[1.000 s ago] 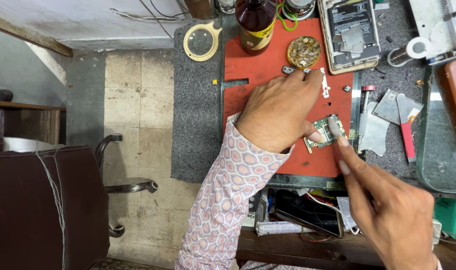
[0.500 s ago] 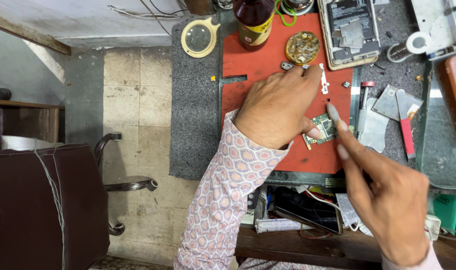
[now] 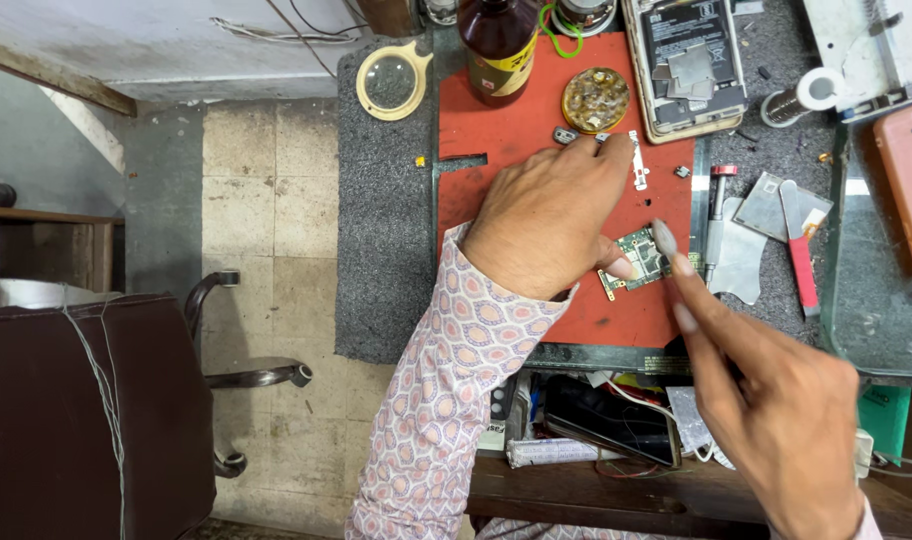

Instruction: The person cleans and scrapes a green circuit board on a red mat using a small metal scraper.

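Observation:
My left hand [image 3: 553, 217] lies palm down on a red work mat [image 3: 496, 170], its thumb and fingers pinching a small green circuit board [image 3: 641, 260] against the mat. My right hand [image 3: 766, 400] reaches in from the lower right, fingers stretched out, with the index fingertip touching the board's upper right edge. It holds nothing that I can see. Small metal parts [image 3: 636, 160] lie on the mat just beyond my left fingertips.
A brown bottle [image 3: 498, 45], a round dish of tiny parts [image 3: 595, 98] and an opened phone [image 3: 688, 60] stand at the mat's far edge. A magnifier [image 3: 392, 82] lies at the left. A screwdriver [image 3: 714, 215] and a red-handled tool [image 3: 800, 260] lie at the right. Below, a dark phone [image 3: 606, 420] sits on a shelf.
My right hand has moved up and left, bringing its index fingertip onto the circuit board. My left hand has stayed in place on the board.

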